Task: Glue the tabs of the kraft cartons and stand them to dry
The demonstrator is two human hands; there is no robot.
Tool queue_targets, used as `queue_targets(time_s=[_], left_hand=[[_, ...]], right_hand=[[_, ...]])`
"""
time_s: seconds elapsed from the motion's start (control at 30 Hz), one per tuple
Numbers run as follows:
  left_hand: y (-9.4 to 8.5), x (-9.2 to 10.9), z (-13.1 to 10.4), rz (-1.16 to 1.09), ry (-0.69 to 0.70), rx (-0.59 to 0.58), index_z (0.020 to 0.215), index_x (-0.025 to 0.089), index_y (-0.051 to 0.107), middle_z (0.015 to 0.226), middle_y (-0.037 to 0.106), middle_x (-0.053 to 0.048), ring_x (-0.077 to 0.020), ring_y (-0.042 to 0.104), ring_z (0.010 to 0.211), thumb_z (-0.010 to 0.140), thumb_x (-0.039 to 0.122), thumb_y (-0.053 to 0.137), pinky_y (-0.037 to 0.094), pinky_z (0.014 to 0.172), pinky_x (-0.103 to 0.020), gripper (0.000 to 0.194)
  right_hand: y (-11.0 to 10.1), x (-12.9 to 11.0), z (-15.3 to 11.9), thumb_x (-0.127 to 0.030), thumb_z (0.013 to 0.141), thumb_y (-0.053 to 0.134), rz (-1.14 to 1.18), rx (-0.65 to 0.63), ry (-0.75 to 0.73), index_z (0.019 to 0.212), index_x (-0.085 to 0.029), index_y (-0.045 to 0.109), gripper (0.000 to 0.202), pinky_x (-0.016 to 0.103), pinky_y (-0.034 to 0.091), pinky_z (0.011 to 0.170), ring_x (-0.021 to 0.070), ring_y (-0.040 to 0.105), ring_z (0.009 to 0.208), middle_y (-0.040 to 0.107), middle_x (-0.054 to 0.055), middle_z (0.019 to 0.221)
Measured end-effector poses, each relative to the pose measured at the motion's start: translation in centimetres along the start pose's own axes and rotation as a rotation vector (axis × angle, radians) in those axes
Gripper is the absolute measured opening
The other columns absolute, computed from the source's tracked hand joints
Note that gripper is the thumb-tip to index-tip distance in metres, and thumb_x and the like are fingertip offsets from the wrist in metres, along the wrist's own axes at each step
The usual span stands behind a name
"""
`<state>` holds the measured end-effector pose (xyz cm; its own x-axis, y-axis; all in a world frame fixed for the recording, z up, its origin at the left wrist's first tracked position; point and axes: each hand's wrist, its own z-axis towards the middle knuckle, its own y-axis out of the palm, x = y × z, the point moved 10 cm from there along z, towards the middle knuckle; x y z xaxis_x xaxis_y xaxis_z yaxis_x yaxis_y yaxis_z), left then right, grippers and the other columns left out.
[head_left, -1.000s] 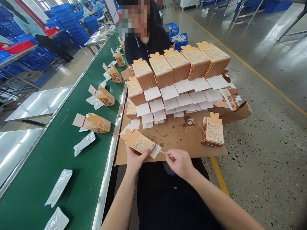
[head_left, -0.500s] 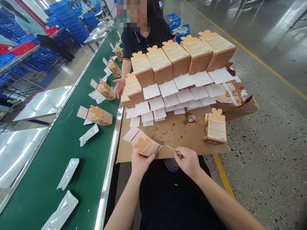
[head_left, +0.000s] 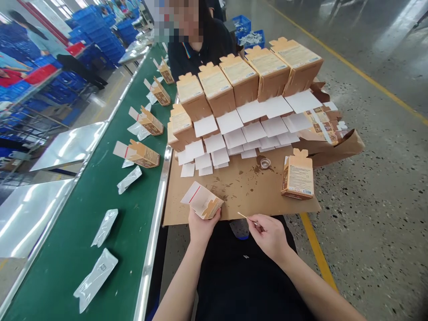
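My left hand (head_left: 202,227) is closed round a small brown-and-white carton (head_left: 211,208) at the near edge of the cardboard-covered table. The carton is tilted, and its white flap with a red strip (head_left: 193,192) points up and to the left. My right hand (head_left: 269,236) pinches a thin stick that looks like a cotton swab (head_left: 242,215), its pale tip pointing left toward the carton but apart from it. A small clear round dish (head_left: 265,163) lies beyond, among wet spots on the cardboard (head_left: 240,191).
Stacked cartons (head_left: 239,82) with white flaps hanging out fill the table's far side. One carton (head_left: 298,178) stands at the right. On the left, a green conveyor belt (head_left: 133,232) carries open cartons (head_left: 145,155) and plastic-wrapped packets (head_left: 96,278). A person (head_left: 203,49) sits opposite.
My left hand has turned the carton so its white flap faces more upward. The other person's hand has gone from view behind the stack. Belt items appear slightly farther along.
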<state>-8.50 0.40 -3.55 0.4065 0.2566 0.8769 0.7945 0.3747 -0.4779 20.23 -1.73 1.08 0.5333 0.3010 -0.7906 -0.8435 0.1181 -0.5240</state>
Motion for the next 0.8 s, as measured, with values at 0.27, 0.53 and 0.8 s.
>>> queue_targets(time_s=[0.27,0.53,0.8], left_hand=[[-15.9,-4.0,5.9,-0.093,-0.093,0.45,0.124,0.026,0.071,0.139,0.085,-0.02,-0.0465,0.081,0.136,0.062,0.05,0.108,0.061,0.123,-0.068,0.076],[-23.9,-7.7,8.9,0.143,-0.34,0.604,0.119,0.028,0.058,0.131,0.082,-0.016,-0.049,0.077,0.141,0.064,0.029,0.107,0.057,0.126,-0.07,0.074],[-22.4,-7.5,10.7,0.105,-0.327,0.596,0.124,0.029,0.055,0.132,0.078,-0.013,-0.0484,0.075,0.144,0.07,0.032,0.107,0.055,0.129,-0.067,0.075]], right_hand=[[-3.5,0.5,1.3,-0.031,0.107,0.072,0.058,0.123,0.002,0.082,-0.028,0.084,0.027,0.029,0.053,0.049,0.0171,0.061,0.046,0.07,-0.001,0.06],[-3.9,1.2,2.7,-0.04,0.103,0.076,0.089,0.138,0.025,0.081,-0.027,0.088,0.029,0.031,0.056,0.047,0.0182,0.06,0.044,0.071,0.001,0.059],[-2.9,0.6,4.2,-0.041,0.102,0.076,0.103,0.126,0.019,0.077,-0.027,0.087,0.031,0.029,0.053,0.044,0.0168,0.058,0.043,0.066,0.0,0.056]])
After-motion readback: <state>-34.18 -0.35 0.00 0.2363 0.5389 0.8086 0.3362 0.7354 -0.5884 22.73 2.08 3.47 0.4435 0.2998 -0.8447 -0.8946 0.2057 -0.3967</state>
